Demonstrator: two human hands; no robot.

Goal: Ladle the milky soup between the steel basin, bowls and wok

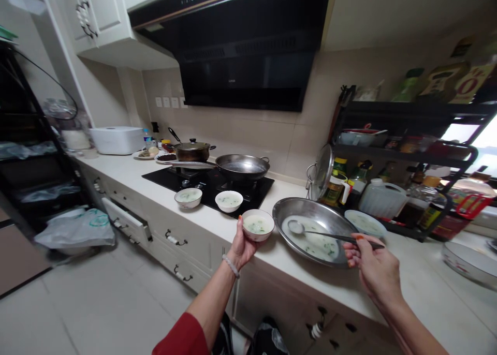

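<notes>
My left hand point(244, 245) is closed around the side of a small bowl point(258, 225) of pale soup with green bits, at the counter's front edge. My right hand point(368, 262) grips the dark handle of a ladle point(297, 227). The ladle's metal head rests over the soup inside a wide steel basin point(336, 215), just right of the held bowl. Two more small bowls of soup, a patterned one point(188, 204) and a white one point(229, 208), stand to the left by the cooktop. Behind my right hand sits another filled bowl point(365, 233).
A steel frying pan point(243, 166) and a lidded pot point(192, 150) stand on the black cooktop point(207, 184). A black rack point(407, 158) with bottles rises at the right. A patterned bowl point(471, 262) lies far right. One drawer point(126, 220) is pulled out below.
</notes>
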